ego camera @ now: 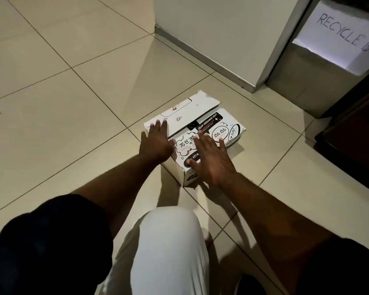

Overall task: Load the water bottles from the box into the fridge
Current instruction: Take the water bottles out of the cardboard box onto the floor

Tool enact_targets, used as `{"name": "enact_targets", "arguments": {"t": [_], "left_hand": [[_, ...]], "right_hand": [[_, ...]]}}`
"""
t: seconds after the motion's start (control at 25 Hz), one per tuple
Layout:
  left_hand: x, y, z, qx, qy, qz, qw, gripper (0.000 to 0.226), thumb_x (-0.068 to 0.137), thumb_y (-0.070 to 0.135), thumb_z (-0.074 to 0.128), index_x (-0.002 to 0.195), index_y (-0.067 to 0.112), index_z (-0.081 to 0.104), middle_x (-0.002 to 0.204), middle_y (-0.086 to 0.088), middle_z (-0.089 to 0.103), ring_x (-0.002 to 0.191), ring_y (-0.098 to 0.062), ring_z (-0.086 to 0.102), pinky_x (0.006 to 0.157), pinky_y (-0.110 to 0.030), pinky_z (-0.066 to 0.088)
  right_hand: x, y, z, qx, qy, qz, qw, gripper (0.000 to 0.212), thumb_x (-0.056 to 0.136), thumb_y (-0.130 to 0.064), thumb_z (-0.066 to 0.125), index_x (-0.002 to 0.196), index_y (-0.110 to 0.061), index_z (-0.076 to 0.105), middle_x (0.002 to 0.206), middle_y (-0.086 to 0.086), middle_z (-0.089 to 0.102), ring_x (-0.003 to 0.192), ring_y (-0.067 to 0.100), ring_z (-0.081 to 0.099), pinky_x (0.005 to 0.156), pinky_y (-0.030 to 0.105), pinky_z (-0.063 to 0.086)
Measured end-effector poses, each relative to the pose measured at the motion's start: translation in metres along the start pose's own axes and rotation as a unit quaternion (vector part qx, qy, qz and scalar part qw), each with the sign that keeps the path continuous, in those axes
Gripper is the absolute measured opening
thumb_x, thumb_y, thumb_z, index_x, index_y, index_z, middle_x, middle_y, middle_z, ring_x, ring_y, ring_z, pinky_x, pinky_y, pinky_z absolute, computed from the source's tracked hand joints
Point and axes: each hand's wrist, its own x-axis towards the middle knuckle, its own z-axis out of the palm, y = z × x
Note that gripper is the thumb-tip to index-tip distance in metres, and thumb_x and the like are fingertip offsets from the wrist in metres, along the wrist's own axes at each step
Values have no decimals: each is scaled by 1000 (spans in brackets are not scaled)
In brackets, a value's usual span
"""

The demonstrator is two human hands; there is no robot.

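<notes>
A knee (pixel 168 241) in white trousers is closest. Past it, a white box (pixel 222 128) with drawings sits on the tiled floor (pixel 51 103), near a bin (pixel 307 81). The left hand (pixel 157 141) lies flat on its left flap. The right hand (pixel 211 158) rests on top, fingers spread. Neither hand grips anything.

The printed white cardboard box (pixel 200 107) sits on the beige tiled floor (pixel 73 103), before a white flat-sided unit (pixel 211 39). A steel recycle bin (pixel 303 86) stands right of that unit, behind the box.
</notes>
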Motion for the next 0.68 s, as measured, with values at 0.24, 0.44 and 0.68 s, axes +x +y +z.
{"name": "enact_targets", "arguments": {"t": [0.24, 0.44, 0.68], "left_hand": [[13, -5, -9, 28, 16, 10, 999, 73, 97, 40, 54, 157, 13, 22, 160, -13, 31, 145, -34, 30, 112, -53, 30], [22, -5, -36, -24, 91, -9, 995, 43, 98, 35, 48, 136, 14, 50, 116, -17, 68, 106, -40, 63, 89, -42, 47], [34, -21, -61, -136, 79, -52, 986, 27, 96, 37, 52, 108, 18, 66, 105, -11, 71, 100, -37, 64, 78, -35, 47]], "right_hand": [[32, -23, 11, -11, -31, -29, 999, 77, 100, -62, 36, 161, -19, 17, 170, 2, 8, 156, 21, 1, 123, 58, -2], [40, -38, 12, -43, -51, -64, 996, 76, 100, -65, 36, 160, -20, 22, 166, 2, 22, 155, 24, 8, 122, 60, 1], [20, -49, -32, -63, 127, -37, 989, 51, 100, -57, 35, 121, -20, 63, 125, 4, 59, 126, 23, 48, 118, 51, 21]]}}
